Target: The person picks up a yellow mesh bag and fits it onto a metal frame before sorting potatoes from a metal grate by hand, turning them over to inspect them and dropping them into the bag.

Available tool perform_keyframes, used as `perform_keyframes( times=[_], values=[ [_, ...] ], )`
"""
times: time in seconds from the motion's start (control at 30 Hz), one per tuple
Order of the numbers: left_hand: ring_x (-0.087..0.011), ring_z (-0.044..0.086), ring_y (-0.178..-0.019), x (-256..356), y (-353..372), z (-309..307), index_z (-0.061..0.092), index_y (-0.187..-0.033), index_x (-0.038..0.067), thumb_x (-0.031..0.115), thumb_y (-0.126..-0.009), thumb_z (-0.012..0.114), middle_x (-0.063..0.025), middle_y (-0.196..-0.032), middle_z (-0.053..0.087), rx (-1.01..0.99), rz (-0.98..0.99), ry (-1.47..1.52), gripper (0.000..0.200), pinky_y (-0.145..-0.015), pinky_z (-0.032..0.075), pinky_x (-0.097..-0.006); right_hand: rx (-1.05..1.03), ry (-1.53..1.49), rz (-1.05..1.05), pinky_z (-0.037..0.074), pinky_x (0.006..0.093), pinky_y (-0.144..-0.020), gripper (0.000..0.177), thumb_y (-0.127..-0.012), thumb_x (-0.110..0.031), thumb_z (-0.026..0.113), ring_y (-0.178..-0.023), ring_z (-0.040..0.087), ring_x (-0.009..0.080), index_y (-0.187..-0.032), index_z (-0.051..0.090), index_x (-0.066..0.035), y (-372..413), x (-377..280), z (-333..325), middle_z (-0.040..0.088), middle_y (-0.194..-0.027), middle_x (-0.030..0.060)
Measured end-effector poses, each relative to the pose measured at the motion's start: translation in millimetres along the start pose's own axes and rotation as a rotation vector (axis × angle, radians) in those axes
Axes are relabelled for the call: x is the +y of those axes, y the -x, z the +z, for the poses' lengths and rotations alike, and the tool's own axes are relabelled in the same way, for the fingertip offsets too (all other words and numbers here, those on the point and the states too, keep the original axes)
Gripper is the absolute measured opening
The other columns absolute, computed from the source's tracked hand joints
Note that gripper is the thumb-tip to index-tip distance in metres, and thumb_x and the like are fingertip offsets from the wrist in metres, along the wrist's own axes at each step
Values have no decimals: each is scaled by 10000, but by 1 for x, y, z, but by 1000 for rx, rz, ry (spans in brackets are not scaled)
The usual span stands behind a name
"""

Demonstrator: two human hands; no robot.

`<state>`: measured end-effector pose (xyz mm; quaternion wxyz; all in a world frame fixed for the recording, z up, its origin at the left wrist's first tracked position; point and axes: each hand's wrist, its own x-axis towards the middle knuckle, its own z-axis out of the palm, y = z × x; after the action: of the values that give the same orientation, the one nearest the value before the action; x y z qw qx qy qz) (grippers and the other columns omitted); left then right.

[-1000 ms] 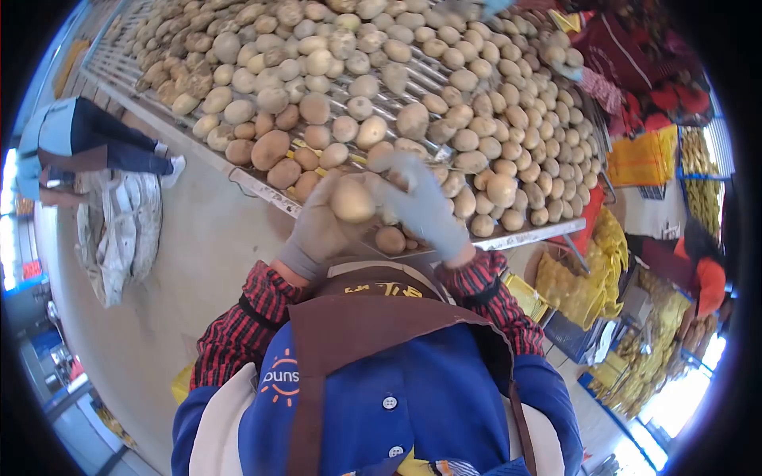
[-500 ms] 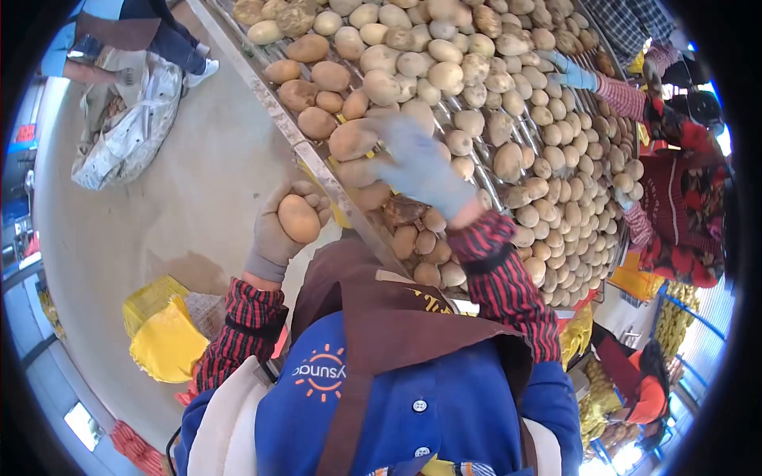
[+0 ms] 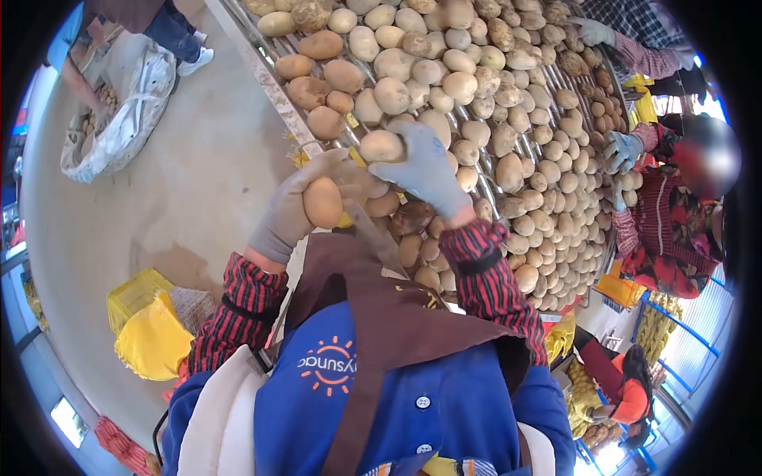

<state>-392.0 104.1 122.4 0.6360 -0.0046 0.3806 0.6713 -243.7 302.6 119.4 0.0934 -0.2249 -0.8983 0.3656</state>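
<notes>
In the head view, my left hand [image 3: 282, 216], in a grey glove, is closed around a brown potato [image 3: 323, 203] beside the metal edge [image 3: 266, 75] of a roller conveyor. My right hand [image 3: 432, 168], in a light blue-grey glove, grips a paler potato [image 3: 382, 146] just above the conveyor's near side. Many loose potatoes [image 3: 548, 190] cover the rollers around it. A darker, rough potato [image 3: 414, 216] lies below my right wrist.
Across the conveyor, gloved hands of co-workers [image 3: 623, 151] reach toward the potatoes. At upper left a person bends over a white sack [image 3: 131, 131] holding potatoes. A yellow crate [image 3: 139, 295] with a yellow cloth or bag [image 3: 155, 341] stands on the floor at left.
My left hand has moved right, closer to the conveyor edge, with its potato. My right hand, blurred before, has shifted slightly and now grips a potato. A co-worker across has leaned in.
</notes>
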Motion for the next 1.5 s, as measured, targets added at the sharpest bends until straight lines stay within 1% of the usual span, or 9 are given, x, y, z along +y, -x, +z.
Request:
perform_keyframes(
  times=[0.07,0.17,0.47,0.67,0.7,0.8,1.23,1.43,1.5],
  values=[
    [-343,649,-1163,3,1,18,331,-1551,15,337,-1067,469,-187,-1473,494,-117,-2,-131,597,-962,568,-451,22,-370,273,507,413,-926,579,-731,-317,834,-1066,631,315,-1198,651,-28,20,-10,-17,662,-1141,167],
    [-220,556,-1287,-6,-9,50,342,-1555,31,280,-1046,555,-122,-1452,516,-243,-27,-233,606,-1019,514,-346,166,-676,186,519,374,-895,560,-754,-318,838,-1015,663,261,-1190,668,-11,44,-31,-24,686,-1095,148],
    [-168,469,-1338,-18,-7,102,337,-1557,11,239,-1027,602,-87,-1461,491,-371,27,-470,635,-1128,386,-323,538,-810,262,469,229,-711,142,-1012,-141,587,-766,510,71,-970,632,-12,72,-24,-31,568,-794,-28],
    [-148,543,-1231,-18,-18,111,401,-1504,-3,301,-1072,505,-83,-1382,548,-301,1,-399,539,-1044,454,-302,468,-1059,443,500,253,-836,289,-965,-178,654,-926,584,93,-1199,655,-9,77,-25,-49,635,-1000,28],
    [-148,543,-1231,-16,-24,110,401,-1504,-3,301,-1072,505,-83,-1382,548,-295,13,-398,539,-1044,454,-302,457,-1059,434,500,253,-836,289,-965,-178,654,-926,584,93,-1199,655,-9,76,-29,-56,635,-1000,28],
    [-151,652,-1094,-18,-27,103,424,-1475,8,397,-1103,400,-104,-1311,597,-256,18,-482,539,-853,597,-294,179,-765,265,468,330,-1018,864,-755,-300,858,-1193,557,186,-1477,468,-30,84,-28,-61,585,-1310,98],
    [-129,637,-1087,-17,-37,100,510,-1375,-22,345,-1102,401,-82,-1244,611,-266,164,-683,471,-883,558,-278,201,-1158,274,407,345,-1110,827,-817,-274,816,-1309,490,191,-1502,429,-19,93,-27,-56,527,-1404,109],
    [-143,673,-949,-22,-28,72,554,-1348,-13,287,-1095,430,-102,-1223,628,-312,103,-732,412,-792,588,-289,226,-1020,451,496,352,-1017,682,-855,-281,766,-1200,585,217,-1441,511,-42,92,26,-43,582,-1343,126],
    [-157,683,-913,-15,-23,66,569,-1338,-12,269,-1094,432,-112,-1208,640,-244,-7,-599,396,-775,595,-293,339,-316,617,524,354,-973,616,-875,-275,754,-1153,620,231,-1397,546,-25,97,32,-61,609,-1301,127]
  ],
)
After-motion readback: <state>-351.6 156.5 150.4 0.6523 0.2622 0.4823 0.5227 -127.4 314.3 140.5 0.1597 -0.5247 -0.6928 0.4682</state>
